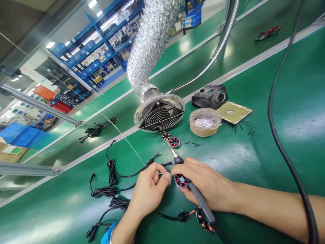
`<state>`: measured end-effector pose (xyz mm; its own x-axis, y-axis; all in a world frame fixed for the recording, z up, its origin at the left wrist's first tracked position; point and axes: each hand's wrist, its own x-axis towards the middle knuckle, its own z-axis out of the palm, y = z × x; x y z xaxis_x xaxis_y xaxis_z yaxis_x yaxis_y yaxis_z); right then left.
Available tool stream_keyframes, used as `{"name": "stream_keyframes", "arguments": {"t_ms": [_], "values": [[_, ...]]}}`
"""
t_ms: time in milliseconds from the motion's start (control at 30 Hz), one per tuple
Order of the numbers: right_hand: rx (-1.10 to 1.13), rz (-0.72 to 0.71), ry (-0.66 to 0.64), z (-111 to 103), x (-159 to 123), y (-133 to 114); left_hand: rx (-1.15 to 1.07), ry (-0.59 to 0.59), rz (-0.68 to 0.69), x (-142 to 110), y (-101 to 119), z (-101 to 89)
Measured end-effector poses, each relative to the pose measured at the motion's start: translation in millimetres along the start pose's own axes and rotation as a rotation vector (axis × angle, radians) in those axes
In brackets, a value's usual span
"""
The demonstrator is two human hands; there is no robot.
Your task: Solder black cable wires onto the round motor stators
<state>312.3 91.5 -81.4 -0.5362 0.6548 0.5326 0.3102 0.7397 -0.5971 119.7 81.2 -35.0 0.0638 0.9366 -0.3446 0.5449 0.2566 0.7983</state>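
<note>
My left hand (147,189) is closed in a pinch on a thin solder wire (133,148) that runs down from the upper left. My right hand (210,184) is wrapped round a soldering iron (201,200), whose tip points away from me. Under the iron, at the fingers of that hand, is a small motor stator (178,182) with red windings; the fingers partly hide it. Beyond the iron's tip lie another red-wound stator (174,142) and a copper-coloured stator (166,136). Below my right hand, a further stator (203,222) joins a black cable (167,217) by coloured wires.
A fume extractor hood (159,113) with a foil duct (149,44) stands ahead. Right of it are a round tub (205,122), a yellow sponge tray (235,113) and a black iron holder (209,96). Coiled black cables (111,173) lie left; a thick cord (275,132) hangs right.
</note>
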Motion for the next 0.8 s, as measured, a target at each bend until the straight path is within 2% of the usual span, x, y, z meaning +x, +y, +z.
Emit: {"name": "stream_keyframes", "arguments": {"t_ms": [100, 167, 267, 367, 567, 733, 800], "values": [[0.017, 0.001, -0.011, 0.3, 0.0, 0.5, 0.053, -0.093, -0.022, 0.7, -0.6, 4.7], [0.026, 0.010, -0.022, 0.5, 0.1, 0.7, -0.089, -0.125, -0.042, 4.0, -1.3, 8.0], [0.036, 0.016, -0.028, -0.1, 0.3, 0.1, -0.320, -0.165, -0.146, 8.5, -1.1, 7.5], [0.038, 0.036, -0.026, -0.6, 0.7, -0.5, -0.419, -0.227, -0.214, 7.6, 0.3, -0.1], [0.024, 0.035, -0.034, 0.5, 0.8, -0.2, -0.198, -0.270, -0.098, -0.5, -2.0, -3.6], [0.018, 0.046, -0.045, 0.4, -0.3, 0.4, -0.329, -0.248, -0.162, 2.6, -4.6, -5.1], [0.015, 0.047, -0.043, 0.6, -0.8, 0.5, -0.296, -0.267, -0.167, 1.3, -2.4, -6.6]]}}
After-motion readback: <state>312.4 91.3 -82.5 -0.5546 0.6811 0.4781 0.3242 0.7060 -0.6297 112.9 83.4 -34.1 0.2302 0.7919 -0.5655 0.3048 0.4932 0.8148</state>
